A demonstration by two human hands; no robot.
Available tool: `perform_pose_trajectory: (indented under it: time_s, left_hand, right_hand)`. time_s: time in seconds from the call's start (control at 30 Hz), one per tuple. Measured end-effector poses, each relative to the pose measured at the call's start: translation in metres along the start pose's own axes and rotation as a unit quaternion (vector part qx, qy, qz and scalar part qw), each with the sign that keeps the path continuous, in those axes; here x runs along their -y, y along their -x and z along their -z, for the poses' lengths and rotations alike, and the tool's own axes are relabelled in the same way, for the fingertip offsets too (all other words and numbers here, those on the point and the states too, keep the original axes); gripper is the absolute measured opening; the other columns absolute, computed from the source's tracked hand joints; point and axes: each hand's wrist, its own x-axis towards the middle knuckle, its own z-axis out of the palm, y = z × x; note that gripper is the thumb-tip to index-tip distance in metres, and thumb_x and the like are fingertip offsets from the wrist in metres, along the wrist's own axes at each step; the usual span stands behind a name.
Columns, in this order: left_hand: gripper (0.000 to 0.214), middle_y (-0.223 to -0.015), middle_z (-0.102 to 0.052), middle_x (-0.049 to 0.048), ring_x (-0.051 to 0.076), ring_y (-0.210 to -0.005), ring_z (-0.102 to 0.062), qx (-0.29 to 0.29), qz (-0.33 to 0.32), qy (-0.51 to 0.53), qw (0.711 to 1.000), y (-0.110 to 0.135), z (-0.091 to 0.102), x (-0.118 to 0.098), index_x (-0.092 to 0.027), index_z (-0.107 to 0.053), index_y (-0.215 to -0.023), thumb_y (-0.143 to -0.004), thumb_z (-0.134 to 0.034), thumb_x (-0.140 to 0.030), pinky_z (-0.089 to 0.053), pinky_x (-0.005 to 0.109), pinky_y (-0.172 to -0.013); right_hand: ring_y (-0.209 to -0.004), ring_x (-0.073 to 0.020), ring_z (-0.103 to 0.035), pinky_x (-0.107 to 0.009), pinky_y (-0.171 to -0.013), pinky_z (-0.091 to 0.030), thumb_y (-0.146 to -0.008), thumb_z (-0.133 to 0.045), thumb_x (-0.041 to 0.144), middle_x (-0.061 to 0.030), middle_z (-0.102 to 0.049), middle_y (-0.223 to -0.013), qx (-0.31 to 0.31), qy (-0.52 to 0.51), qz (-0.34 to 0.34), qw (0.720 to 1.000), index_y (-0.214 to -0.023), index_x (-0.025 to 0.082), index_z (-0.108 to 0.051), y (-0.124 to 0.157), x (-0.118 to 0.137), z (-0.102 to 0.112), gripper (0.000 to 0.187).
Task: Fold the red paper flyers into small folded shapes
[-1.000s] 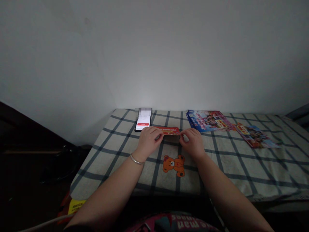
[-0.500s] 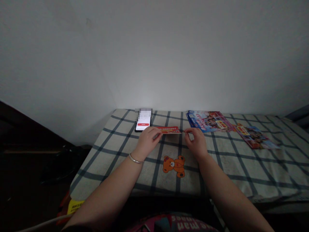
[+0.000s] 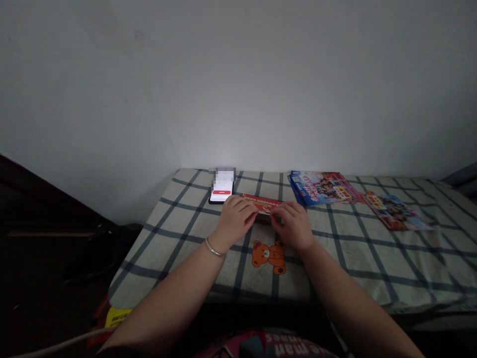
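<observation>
A red printed leaflet (image 3: 263, 202) with white and yellow lettering is held between my two hands, above the checked cloth. My left hand (image 3: 235, 219) pinches its near edge on the left, fingers closed. On the right, my right hand (image 3: 292, 223) grips the same near edge with thumb and fingers together. The fingers cover both near corners. Just behind my left hand lies a phone (image 3: 222, 191) with a lit white screen and a red button.
A stack of blue and pink flyers (image 3: 322, 188) lies right of my hands, with another flyer (image 3: 397, 211) beyond it. The checked tablecloth (image 3: 179, 209) bears an orange bear picture (image 3: 269, 256) in front. A white wall (image 3: 261, 89) rises behind the table.
My right hand has moved left, closer to my left hand, along the leaflet. The leaflet's printed face now shows more, and my left hand has shifted slightly right.
</observation>
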Motion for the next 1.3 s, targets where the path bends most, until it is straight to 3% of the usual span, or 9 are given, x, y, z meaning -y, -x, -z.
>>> perform_pose_trajectory:
  time_s: [0.37,1.3]
  left_hand:
    - [0.008,-0.083,-0.067,0.0019,0.021,-0.089,-0.057,0.044,-0.003,-0.018,0.999,-0.004,0.001,-0.011,-0.022,-0.063,-0.081,-0.08,-0.059,-0.014,-0.043,0.043,-0.094]
    - [0.01,-0.089,-0.069,0.0014,0.022,-0.09,-0.059,0.029,0.083,-0.036,0.995,0.001,0.003,0.012,-0.022,-0.064,-0.086,-0.079,-0.061,-0.015,-0.041,0.039,-0.089]
  right_hand:
    - [-0.083,-0.02,-0.059,-0.034,-0.08,-0.047,-0.085,-0.06,0.02,-0.0032,-0.07,-0.082,0.015,-0.005,0.022,1.0,-0.081,0.021,-0.065,-0.001,0.006,-0.005,0.006]
    - [-0.081,-0.0213,-0.059,-0.036,-0.076,-0.048,-0.078,-0.058,0.012,-0.0025,-0.068,-0.08,-0.004,-0.068,-0.051,0.996,-0.079,0.023,-0.058,0.001,-0.013,0.003,0.01]
